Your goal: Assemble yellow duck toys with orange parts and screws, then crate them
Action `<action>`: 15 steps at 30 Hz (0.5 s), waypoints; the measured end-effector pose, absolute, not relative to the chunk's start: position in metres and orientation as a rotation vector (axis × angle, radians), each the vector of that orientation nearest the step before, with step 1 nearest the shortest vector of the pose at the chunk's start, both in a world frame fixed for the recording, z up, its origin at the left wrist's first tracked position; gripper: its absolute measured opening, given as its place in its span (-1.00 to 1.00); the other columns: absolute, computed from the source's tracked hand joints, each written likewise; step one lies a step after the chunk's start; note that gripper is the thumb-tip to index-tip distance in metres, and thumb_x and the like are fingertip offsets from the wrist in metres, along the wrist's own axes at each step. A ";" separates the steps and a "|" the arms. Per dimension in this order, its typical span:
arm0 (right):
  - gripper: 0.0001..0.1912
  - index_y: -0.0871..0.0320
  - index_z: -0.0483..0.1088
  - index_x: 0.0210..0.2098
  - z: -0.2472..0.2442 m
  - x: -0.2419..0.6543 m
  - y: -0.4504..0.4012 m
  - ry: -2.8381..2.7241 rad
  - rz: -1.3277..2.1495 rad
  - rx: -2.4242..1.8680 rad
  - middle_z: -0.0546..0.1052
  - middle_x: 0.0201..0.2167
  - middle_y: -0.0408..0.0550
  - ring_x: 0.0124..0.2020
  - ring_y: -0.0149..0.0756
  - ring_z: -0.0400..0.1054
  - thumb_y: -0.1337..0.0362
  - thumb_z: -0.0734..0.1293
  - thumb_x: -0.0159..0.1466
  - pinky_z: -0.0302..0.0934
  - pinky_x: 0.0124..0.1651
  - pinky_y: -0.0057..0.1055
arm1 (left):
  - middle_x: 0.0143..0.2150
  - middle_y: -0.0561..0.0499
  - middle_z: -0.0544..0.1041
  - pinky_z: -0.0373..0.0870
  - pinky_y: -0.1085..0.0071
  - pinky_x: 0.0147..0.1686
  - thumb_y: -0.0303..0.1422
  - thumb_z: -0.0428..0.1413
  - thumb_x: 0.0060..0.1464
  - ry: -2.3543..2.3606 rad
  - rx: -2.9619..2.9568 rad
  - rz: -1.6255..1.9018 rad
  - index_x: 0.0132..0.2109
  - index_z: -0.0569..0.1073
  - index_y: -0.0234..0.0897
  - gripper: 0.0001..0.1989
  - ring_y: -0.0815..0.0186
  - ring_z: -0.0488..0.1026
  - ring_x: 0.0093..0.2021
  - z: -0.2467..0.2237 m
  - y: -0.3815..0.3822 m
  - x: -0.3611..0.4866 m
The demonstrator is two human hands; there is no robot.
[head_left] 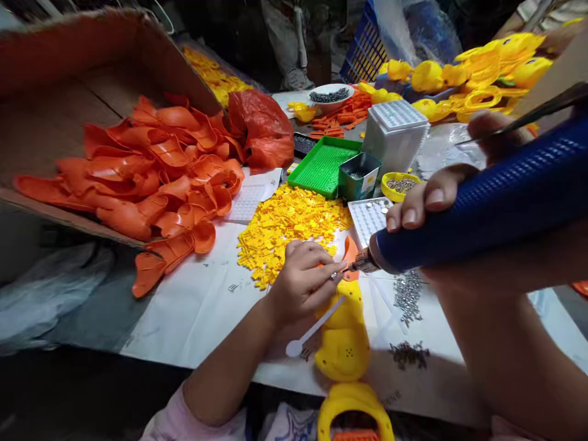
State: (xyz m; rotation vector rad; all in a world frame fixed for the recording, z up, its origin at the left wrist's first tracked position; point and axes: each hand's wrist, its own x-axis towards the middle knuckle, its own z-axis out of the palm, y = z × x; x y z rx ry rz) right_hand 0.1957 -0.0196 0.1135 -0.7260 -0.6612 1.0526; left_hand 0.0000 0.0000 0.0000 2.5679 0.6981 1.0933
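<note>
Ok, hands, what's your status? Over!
Right fingers around blue screwdriver. Left fingers beside its tip, near yellow toy and orange piece. White stick alongside, possibly in the way.

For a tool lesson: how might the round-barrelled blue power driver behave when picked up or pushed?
The blue power driver will probably feel stiff, given its thick barrel; its rounded sides might roll; its dotted texture may resist slipping.

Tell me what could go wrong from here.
The tip of the blue screwdriver sits right beside the left hand, so a slip might jab it. Loose metal pieces lie in open piles to the right of the yellow toy; a nudge could scatter them.
</note>
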 end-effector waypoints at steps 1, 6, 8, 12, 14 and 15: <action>-0.63 0.08 0.36 -0.40 0.113 0.195 -0.018 -0.667 1.051 -0.694 0.40 -0.61 -0.17 -0.60 -0.19 0.29 -0.04 0.46 0.00 0.29 -0.62 -0.18 | -0.32 -0.05 0.52 0.23 0.21 -0.18 -0.53 0.12 0.06 0.691 2.571 1.097 -0.18 0.50 -0.32 -0.84 0.26 0.38 -0.22 0.000 0.000 0.001; -0.75 0.01 0.40 -0.33 0.098 0.198 -0.013 -0.807 1.087 -0.507 0.48 -0.53 -0.17 -0.58 -0.21 0.37 0.01 0.40 0.11 0.33 -0.55 -0.19 | -0.35 -0.04 0.52 0.24 0.22 -0.19 -0.55 0.11 0.05 0.683 2.568 1.113 -0.26 0.48 -0.33 -0.90 0.26 0.38 -0.23 0.001 0.000 0.003; -0.69 0.01 0.41 -0.25 0.090 0.200 -0.012 -0.850 1.091 -0.451 0.49 -0.53 -0.15 -0.55 -0.13 0.41 0.00 0.41 0.08 0.36 -0.54 -0.13 | -0.36 -0.04 0.51 0.24 0.22 -0.18 -0.54 0.10 0.06 0.691 2.556 1.115 -0.27 0.47 -0.33 -0.90 0.26 0.38 -0.23 0.001 -0.001 0.003; -0.62 0.03 0.36 -0.26 0.087 0.199 -0.011 -0.781 1.047 -0.402 0.48 -0.54 -0.12 -0.55 -0.09 0.39 -0.06 0.38 0.06 0.32 -0.62 -0.11 | -0.36 -0.04 0.50 0.25 0.23 -0.17 -0.54 0.07 0.10 0.704 2.533 1.110 -0.27 0.47 -0.33 -0.90 0.30 0.37 -0.24 0.003 -0.001 0.004; -0.63 0.05 0.34 -0.28 0.090 0.199 -0.011 -0.746 1.049 -0.446 0.46 -0.56 -0.14 -0.57 -0.11 0.37 -0.04 0.38 0.06 0.32 -0.62 -0.12 | -0.36 -0.04 0.50 0.25 0.24 -0.17 -0.54 0.07 0.11 0.695 2.534 1.104 -0.27 0.48 -0.33 -0.90 0.30 0.37 -0.25 0.004 -0.001 0.004; -0.64 0.05 0.33 -0.27 0.090 0.199 -0.010 -0.750 1.053 -0.465 0.45 -0.57 -0.14 -0.57 -0.12 0.36 -0.02 0.39 0.07 0.32 -0.61 -0.13 | -0.36 -0.04 0.50 0.26 0.24 -0.17 -0.54 0.07 0.11 0.691 2.533 1.103 -0.26 0.48 -0.34 -0.90 0.30 0.37 -0.25 0.004 -0.001 0.004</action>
